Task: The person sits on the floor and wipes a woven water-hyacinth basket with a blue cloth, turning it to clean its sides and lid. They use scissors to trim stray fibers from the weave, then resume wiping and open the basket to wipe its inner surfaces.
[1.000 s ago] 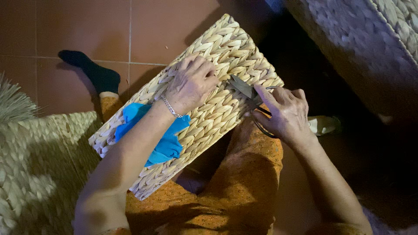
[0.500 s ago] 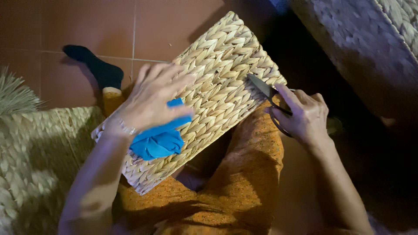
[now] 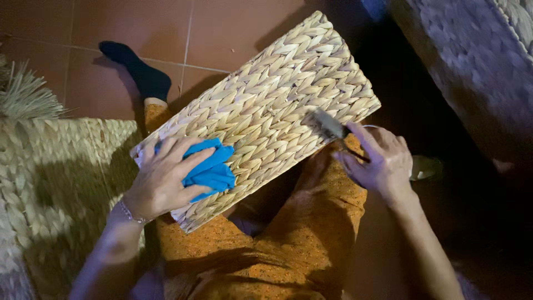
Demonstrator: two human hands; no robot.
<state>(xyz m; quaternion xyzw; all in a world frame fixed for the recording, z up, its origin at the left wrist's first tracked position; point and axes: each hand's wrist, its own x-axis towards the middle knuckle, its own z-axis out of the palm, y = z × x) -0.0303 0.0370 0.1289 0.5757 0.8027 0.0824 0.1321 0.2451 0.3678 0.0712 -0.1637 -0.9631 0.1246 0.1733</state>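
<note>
A rectangular woven straw panel (image 3: 266, 105) rests tilted across my lap, over orange patterned trousers (image 3: 277, 244). My left hand (image 3: 161, 180) lies on the panel's near-left end, fingers spread over a crumpled blue cloth (image 3: 214, 169). My right hand (image 3: 377, 161) is at the panel's right edge, gripping a small metal tool that looks like scissors (image 3: 327, 125); its blades lie on the weave.
A woven mat (image 3: 50, 183) lies on the left, with a loose bundle of straw fibres (image 3: 25, 94) beyond it. My foot in a dark sock (image 3: 136, 69) rests on red floor tiles (image 3: 222, 28). Another woven piece (image 3: 472, 72) stands at the upper right.
My left hand slid from the middle of the panel down to its near-left end and onto the blue cloth. The right hand stayed at the right edge with the tool.
</note>
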